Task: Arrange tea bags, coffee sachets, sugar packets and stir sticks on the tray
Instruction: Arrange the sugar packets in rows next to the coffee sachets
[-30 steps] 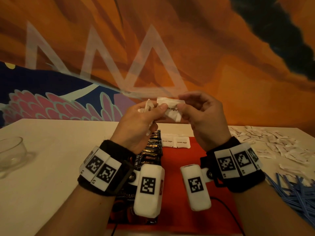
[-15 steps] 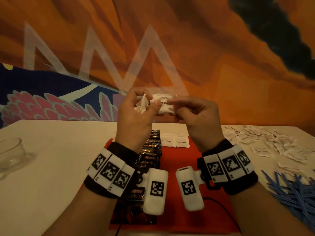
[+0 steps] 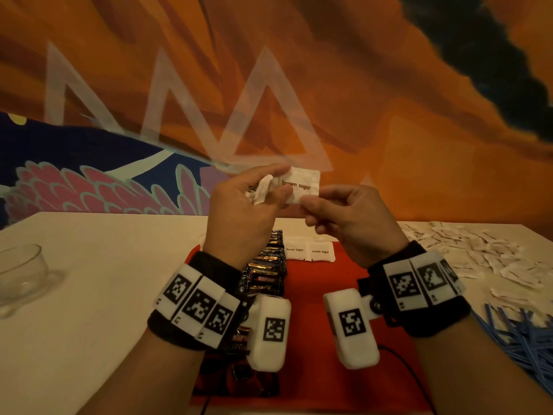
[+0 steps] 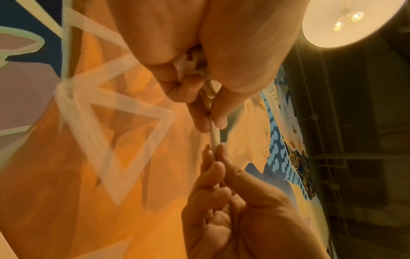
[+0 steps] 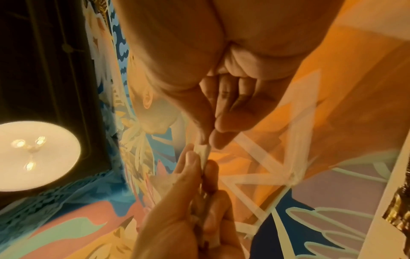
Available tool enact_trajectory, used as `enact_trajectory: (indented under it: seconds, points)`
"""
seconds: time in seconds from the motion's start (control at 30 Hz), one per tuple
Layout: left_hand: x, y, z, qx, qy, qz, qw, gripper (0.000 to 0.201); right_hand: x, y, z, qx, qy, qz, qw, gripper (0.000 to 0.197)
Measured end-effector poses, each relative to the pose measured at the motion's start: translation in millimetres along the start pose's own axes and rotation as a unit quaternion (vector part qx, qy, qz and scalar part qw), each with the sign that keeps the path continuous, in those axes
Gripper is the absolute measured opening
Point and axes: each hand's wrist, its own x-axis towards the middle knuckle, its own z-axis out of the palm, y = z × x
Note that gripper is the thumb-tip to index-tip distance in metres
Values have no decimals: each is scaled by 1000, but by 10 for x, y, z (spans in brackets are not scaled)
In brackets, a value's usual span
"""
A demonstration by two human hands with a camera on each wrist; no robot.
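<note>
Both hands are raised above the counter (image 3: pixel 98 280), sharing one flat white paper sugar packet (image 3: pixel 300 185) printed "brown sugar". The left hand (image 3: pixel 242 211) pinches the packet's left end between thumb and forefinger, and its curled fingers also hold a crumpled wad of more white packets (image 3: pixel 261 190) against the palm. The right hand (image 3: pixel 350 217) pinches the packet's lower right corner between thumb and fingertips; the wrist views show the packet edge-on as a thin strip between the two pinches.

Below, a flat red tray (image 3: pixel 317 283) lies on the pale, smooth counter. Along its left side runs a row of glossy dark coffee sachets (image 3: pixel 269 265), overlapped like shingles. At its far edge two more rectangular sugar packets (image 3: pixel 308 253) lie side by side, touching. To the right, off the tray, loose white packets (image 3: pixel 478 253) lie scattered, with a heap of thin blue stir sticks (image 3: pixel 520 339) nearer. A clear glass bowl (image 3: pixel 21 274) stands at the far left.
</note>
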Motion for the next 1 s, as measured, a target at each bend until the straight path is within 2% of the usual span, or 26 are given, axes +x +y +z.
enact_trajectory:
  seconds: [0.13,0.27,0.33,0.4,0.43,0.57,0.73,0.8,1.0]
  points:
    - [27,-33,-33,55,16,8,998,30,89,-8,-56,-7,14,49,999,12]
    - [98,-58,-153,44,59,0,997,31,325,150,-198,-45,58,139,988,16]
    - [115,-16,-189,27,67,-10,997,29,458,367,-282,-127,74,197,969,19]
    - [125,24,-196,0,72,-19,997,26,550,598,-360,-214,71,253,941,6]
    - [130,38,-198,-12,73,-21,997,25,586,703,-399,-245,66,274,928,7]
    - [152,63,-232,-52,81,-26,995,26,696,972,-506,-304,58,297,903,15]
    - [158,52,-249,-66,82,-38,994,26,750,958,-332,-336,47,340,877,10]
    - [155,61,-256,-70,84,-39,993,26,743,940,-232,-362,42,362,858,18]
    - [141,72,-254,-72,84,-45,993,25,779,1075,-102,-369,51,365,853,16]
